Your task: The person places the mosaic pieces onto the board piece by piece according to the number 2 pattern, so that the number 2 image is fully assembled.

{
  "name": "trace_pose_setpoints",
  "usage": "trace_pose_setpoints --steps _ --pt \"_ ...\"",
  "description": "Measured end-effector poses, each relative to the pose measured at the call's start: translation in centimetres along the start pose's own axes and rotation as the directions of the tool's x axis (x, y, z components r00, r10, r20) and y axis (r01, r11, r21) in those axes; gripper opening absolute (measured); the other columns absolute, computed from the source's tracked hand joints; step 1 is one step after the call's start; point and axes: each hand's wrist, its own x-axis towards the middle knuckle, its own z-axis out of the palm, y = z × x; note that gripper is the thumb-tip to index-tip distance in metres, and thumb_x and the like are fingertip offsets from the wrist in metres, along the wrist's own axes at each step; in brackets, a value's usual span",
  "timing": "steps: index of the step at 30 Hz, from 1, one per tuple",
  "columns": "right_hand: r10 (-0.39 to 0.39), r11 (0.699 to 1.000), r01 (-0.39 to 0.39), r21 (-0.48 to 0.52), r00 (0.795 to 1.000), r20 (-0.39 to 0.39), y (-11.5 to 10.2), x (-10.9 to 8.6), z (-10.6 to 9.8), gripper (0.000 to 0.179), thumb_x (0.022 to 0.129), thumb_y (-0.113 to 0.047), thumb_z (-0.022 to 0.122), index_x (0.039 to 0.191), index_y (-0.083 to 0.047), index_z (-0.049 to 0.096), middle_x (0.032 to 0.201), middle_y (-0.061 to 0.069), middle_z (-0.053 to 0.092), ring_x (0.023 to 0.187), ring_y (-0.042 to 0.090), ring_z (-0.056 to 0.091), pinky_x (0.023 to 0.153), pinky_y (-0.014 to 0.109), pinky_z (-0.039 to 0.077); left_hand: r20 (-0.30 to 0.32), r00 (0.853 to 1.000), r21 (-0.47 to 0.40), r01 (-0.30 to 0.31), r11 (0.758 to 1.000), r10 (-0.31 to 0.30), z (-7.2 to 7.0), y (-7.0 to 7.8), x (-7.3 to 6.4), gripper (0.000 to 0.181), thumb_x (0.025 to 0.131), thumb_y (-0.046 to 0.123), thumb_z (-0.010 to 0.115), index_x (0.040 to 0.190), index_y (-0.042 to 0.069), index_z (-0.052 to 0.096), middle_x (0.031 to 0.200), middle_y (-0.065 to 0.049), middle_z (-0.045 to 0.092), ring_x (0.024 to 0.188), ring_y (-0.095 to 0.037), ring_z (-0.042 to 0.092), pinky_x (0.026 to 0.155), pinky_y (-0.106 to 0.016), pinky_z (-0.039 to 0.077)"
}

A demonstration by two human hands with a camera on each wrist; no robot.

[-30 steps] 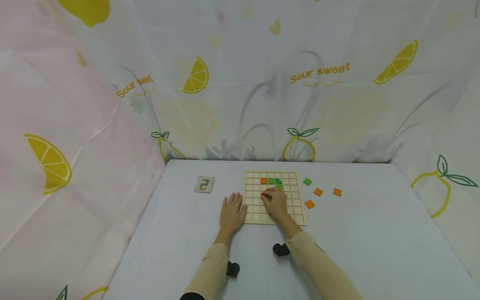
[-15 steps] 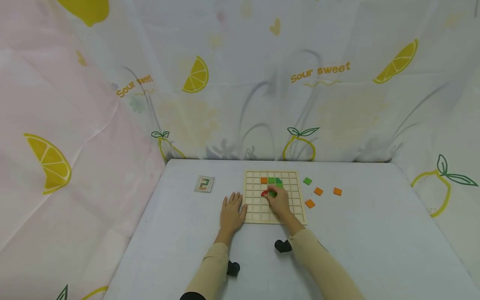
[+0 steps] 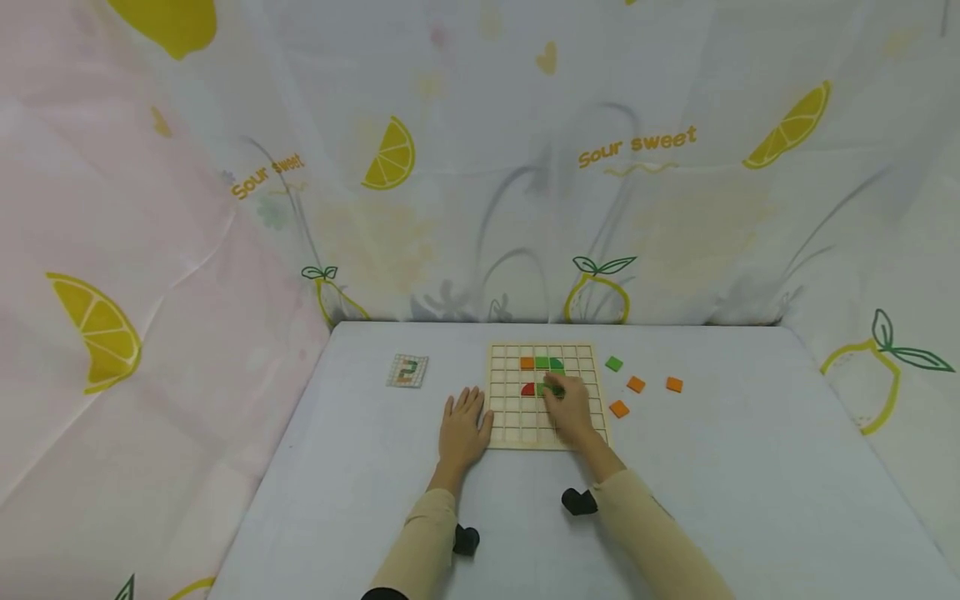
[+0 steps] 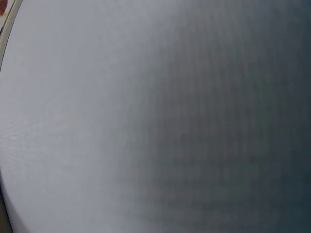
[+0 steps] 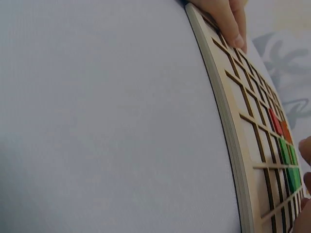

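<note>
A wooden grid board (image 3: 510,421) lies on the white table, with an orange square tile (image 3: 527,363), several green tiles (image 3: 542,363) and a red quarter-round tile (image 3: 528,389) in its cells. My right hand (image 3: 572,408) is over the board's middle, thumb and fingers bent, fingertips right at the green tiles beside the red one. The hand hides part of these, and I cannot tell whether it pinches one. In the right wrist view, its fingers (image 5: 306,179) show at the edge, close over the tiles. My left hand (image 3: 462,429) lies flat, thumb at the board's left edge.
Right of the board lie a loose green tile (image 3: 614,364) and orange tiles (image 3: 618,408). A small pattern card (image 3: 407,371) with a colored figure lies to the left. Behind the table hangs a lemon-print cloth (image 3: 480,208).
My right hand has shifted right, from the red tile to the green tiles beside it, leaving the red tile uncovered in its cell. The left hand stays in place.
</note>
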Motion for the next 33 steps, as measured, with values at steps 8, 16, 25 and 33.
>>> trace_pose_setpoints --steps 8,16,25,33 --pt "-0.041 0.964 -0.002 -0.268 0.987 -0.154 2.8 1.8 -5.2 0.025 0.080 0.000 0.062 0.103 0.008 0.066 0.107 0.028 0.063 0.099 0.051 0.052 0.083 0.062 0.040 0.020 1.000 -0.008 0.019 1.000 -0.019 -0.2 0.0 0.0 0.045 0.095 0.030 0.048 0.130 0.002 0.055 0.137 -0.010 0.051 0.133 -0.027 0.040 0.114 -0.048 0.022" --pt "0.243 0.867 -0.219 -0.448 0.970 -0.004 4.8 2.9 -8.8 0.044 0.087 -0.016 0.054 0.126 0.004 0.053 0.130 0.028 0.048 0.117 0.050 0.040 0.090 0.061 0.038 0.002 1.000 -0.024 0.006 1.000 -0.006 -0.2 0.0 0.0 0.045 0.094 0.029 0.049 0.128 0.001 0.056 0.136 -0.012 0.052 0.132 -0.028 0.042 0.113 -0.049 0.023" --pt "0.273 0.844 -0.238 -0.480 0.962 0.005 5.1 3.2 -9.0 0.042 0.088 -0.015 0.052 0.124 0.006 0.054 0.129 0.028 0.049 0.115 0.048 0.041 0.087 0.059 0.039 -0.007 1.000 -0.065 0.010 0.998 -0.011 -0.4 0.4 -0.2 0.045 0.094 0.029 0.050 0.128 0.001 0.056 0.136 -0.013 0.052 0.132 -0.029 0.041 0.114 -0.049 0.022" --pt "0.281 0.852 -0.243 -0.463 0.960 0.013 4.9 3.5 -9.0 0.042 0.086 -0.014 0.053 0.123 0.006 0.054 0.125 0.027 0.054 0.111 0.046 0.045 0.085 0.056 0.039 -0.011 1.000 -0.069 0.008 0.998 -0.009 -0.4 0.4 -0.3 0.045 0.094 0.028 0.050 0.129 0.001 0.055 0.136 -0.013 0.051 0.132 -0.029 0.041 0.114 -0.049 0.022"
